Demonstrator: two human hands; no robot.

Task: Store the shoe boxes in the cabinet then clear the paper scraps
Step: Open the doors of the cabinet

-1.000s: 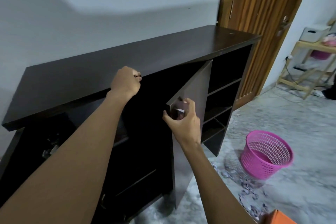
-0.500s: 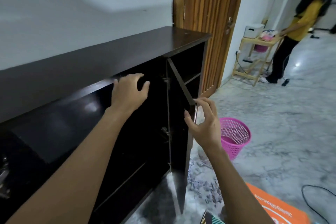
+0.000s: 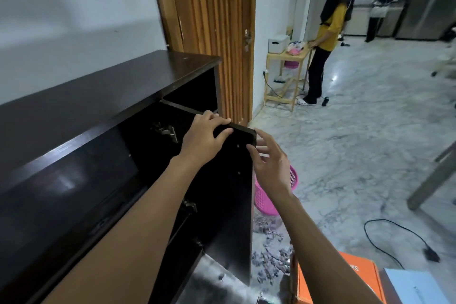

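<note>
A basket (image 3: 265, 201) and scraps (image 3: 269, 259) lie behind the open door (image 3: 229, 205), boxes (image 3: 355, 276) nearby. The left hand (image 3: 202, 142) fingers grip the door's top edge; the right hand (image 3: 271, 163) fingers spread beside it.

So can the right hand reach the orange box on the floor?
Probably yes. The right hand is open and empty, and the orange box lies uncovered just under that arm, clear of the cabinet door. Bending down looks needed.

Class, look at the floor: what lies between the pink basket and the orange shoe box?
Paper scraps, scattered on the marble floor between pink basket and orange shoe box; the right forearm crosses in front. Head view.
</note>
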